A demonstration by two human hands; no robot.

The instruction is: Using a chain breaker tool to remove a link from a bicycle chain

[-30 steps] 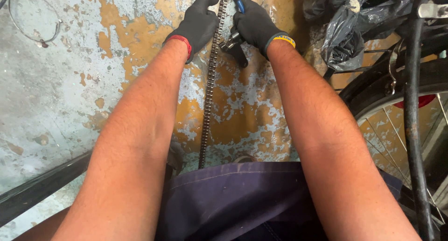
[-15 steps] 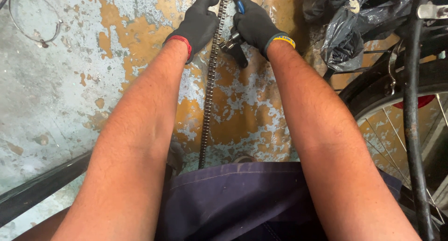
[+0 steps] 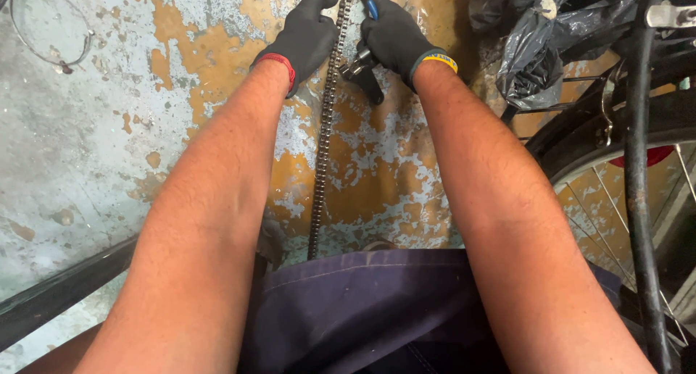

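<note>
Flaking floor [image 3: 109, 127]; bicycle wheel [image 3: 616, 200] and bag [image 3: 536, 48] beside chain [image 3: 326, 127].

Fingertips of the left hand [image 3: 304, 37] and right hand [image 3: 395, 37] cut off by the top edge, upper end of the chain [image 3: 328, 127] out of frame, tool [image 3: 362, 66] mostly hidden under the right palm, bicycle wheel [image 3: 616, 200] cropped at right.
</note>
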